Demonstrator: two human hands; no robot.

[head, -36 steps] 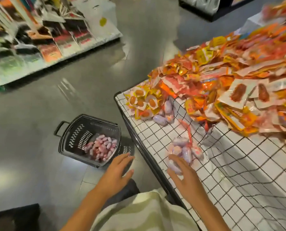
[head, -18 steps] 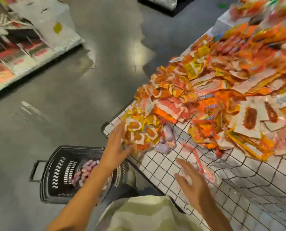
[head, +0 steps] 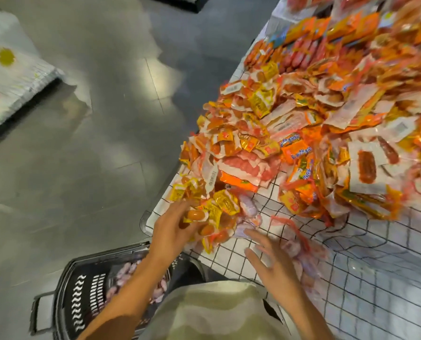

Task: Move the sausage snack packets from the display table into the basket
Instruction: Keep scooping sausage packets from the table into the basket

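Shop floor (head: pixel 94 143): grey, glossy tiles with light reflections. A desk (head: pixel 388 278) under a white cloth with a black grid pattern fills the right side; the cloth is wrinkled at the near end.

Sausage snack packets (head: pixel 327 114): a large loose heap across the far and middle part of the desk. Mostly orange, yellow and red wrappers; several white-edged clear packs show a dark red-brown sausage inside. Some carry white barcode labels. Far part of the heap is motion-blurred; print not readable.

Small cluster of yellow packets (head: pixel 219 209) lies at the near left corner of the desk, each with an orange-brown sausage showing through. Just beside it, pale pink-lilac packets (head: pixel 250 212) rest on the cloth.

Left hand (head: pixel 172 231): at the desk's corner, fingers spread and curled into the yellow cluster, touching it; whether any packet is actually gripped cannot be told.

Right hand (head: pixel 275 266): palm down, fingers spread, over the cloth, with blurred pinkish packets (head: pixel 295 246) just under and beyond the fingertips. Grip not closed on anything visible.

Basket (head: pixel 67 303): black plastic, on the floor below the desk's corner, partly hidden by the left forearm. Pink packets (head: pixel 128 271) lie inside.
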